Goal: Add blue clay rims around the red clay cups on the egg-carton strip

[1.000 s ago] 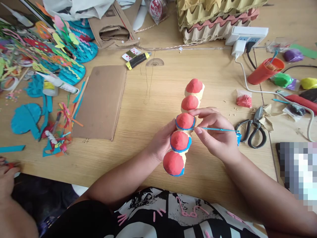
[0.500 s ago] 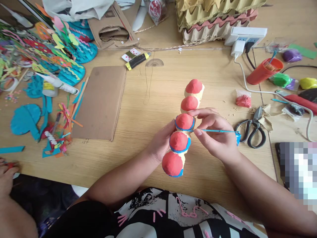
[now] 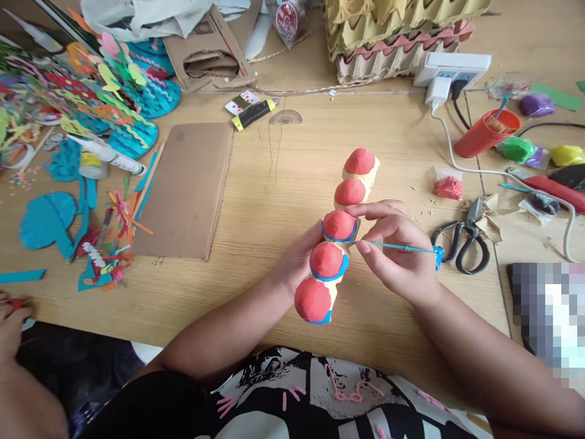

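A strip of egg carton [image 3: 359, 176] is held above the table, its several bumps capped with red clay. Blue clay [image 3: 337, 268] edges the three caps nearest me. My left hand [image 3: 299, 259] grips the strip from its left side, fingers partly hidden behind it. Between the thumb and fingers of my right hand [image 3: 395, 244] is a thin blue clay tool [image 3: 393, 246]. Its tip touches the blue edge below the middle cap, and a lump of blue clay [image 3: 439, 258] sits by its other end. My right index fingertip rests near the middle cap.
Black-handled scissors [image 3: 464, 238], a red clay bag [image 3: 448, 184] and an orange cup [image 3: 488, 135] lie to the right, near a power strip [image 3: 452, 68]. Cardboard [image 3: 183, 189] and colourful paper crafts [image 3: 109, 116] are left. Egg trays [image 3: 388, 42] stand behind. Another person's hand [image 3: 11, 320] shows at far left.
The egg carton strip has turned slightly, its near end shifting left and its far end a little right. The clay tool's outer end has dipped slightly in my right hand.
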Demonstrator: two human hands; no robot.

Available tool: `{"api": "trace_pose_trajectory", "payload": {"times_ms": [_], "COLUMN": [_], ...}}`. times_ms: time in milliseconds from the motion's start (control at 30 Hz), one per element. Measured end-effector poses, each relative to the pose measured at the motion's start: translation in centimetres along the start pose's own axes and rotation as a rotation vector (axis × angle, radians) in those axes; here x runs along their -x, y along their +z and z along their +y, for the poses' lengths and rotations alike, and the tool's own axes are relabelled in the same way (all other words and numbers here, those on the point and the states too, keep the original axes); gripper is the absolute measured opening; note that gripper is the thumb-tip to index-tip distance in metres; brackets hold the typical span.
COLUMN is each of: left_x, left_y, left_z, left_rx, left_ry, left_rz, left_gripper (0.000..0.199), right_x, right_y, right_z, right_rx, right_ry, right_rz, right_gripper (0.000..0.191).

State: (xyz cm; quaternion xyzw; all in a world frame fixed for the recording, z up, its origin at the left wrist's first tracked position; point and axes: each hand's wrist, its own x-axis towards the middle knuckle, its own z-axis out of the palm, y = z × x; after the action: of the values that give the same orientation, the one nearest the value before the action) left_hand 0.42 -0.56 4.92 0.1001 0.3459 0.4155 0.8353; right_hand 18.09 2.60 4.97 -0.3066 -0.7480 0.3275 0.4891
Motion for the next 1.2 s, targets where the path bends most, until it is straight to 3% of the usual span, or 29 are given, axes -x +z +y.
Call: {"api": "trace_pose_trajectory", "payload": {"times_ms": [100,233,633,867,1000,1200], "left_x": [0.04,0.06,-0.26,0.07,0.31,-0.2], "left_y": [0.37,0.69,0.03,0.42,0.63,-0.06], "left_z": [0.33,0.37,-0.28,0.09,-0.06,-0.15], "left_rx": [0.048,0.005,-0.021,-0.017,-0.059,-0.16], "left_ry": [-0.009,0.023,0.108,0.039,0.062,0.069], "left_rz": [-0.035,0.008,0.022,-0.001,0.031,-0.015], "left_gripper": [0.035,0.034,0.025,0.035,0.039,0.051], "right_x": [0.01,-0.09,-0.45,-0.36,-0.23,-0.31], "right_y": [-0.2,-0.3,-0.45,-0.55,-0.45,-0.45], "right_z": [0.0,-0.01,-0.39,-0.08,-0.02,-0.12], "right_rx": [-0.018,-0.003,-0.007,-0.019,-0.032,-0.03], "right_ry": [0.008,0.004,0.012,0.005,0.022,0.001], "right_rz": [-0.009,-0.01,-0.02,-0.038,-0.018,-0.046], "right_gripper": [0.013,0.012,0.015,0.013,0.014,0.014]}}
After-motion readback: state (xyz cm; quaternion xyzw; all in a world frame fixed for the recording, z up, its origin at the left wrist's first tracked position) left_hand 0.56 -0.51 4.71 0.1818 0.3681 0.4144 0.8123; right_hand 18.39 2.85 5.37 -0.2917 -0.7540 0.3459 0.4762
